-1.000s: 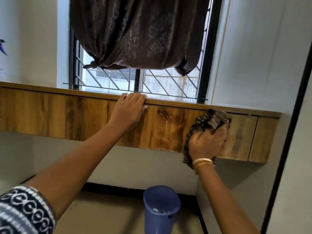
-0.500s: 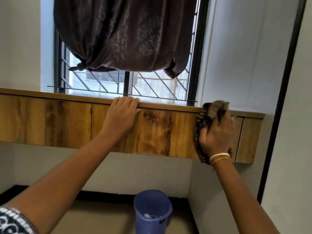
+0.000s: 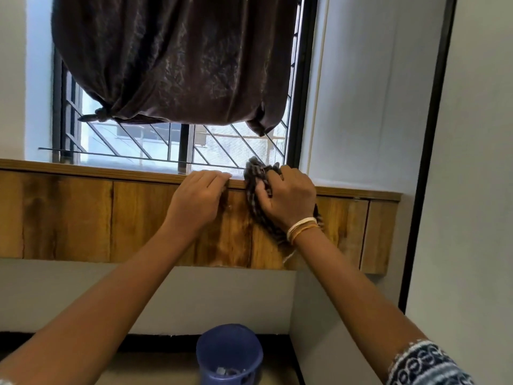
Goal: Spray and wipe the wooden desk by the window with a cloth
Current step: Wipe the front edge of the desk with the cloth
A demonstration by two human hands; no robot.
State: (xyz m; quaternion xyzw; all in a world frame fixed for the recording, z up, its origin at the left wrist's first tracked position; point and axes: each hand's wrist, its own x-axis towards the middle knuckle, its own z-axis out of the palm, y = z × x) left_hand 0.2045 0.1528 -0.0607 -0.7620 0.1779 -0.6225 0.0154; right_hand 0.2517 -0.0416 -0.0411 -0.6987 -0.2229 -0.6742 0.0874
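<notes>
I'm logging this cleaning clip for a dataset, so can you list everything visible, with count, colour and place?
desk: one, brown wood, under the window
cloth: one, dark checked, against the desk's top front edge
curtain: one, dark brown, knotted up over the window
window grille: one, black, behind the desk
bucket: one, blue, on the floor below
bangles: several, gold and white, right wrist
left hand: one, fingers hooked over the desk edge
right hand: one, grips the cloth
</notes>
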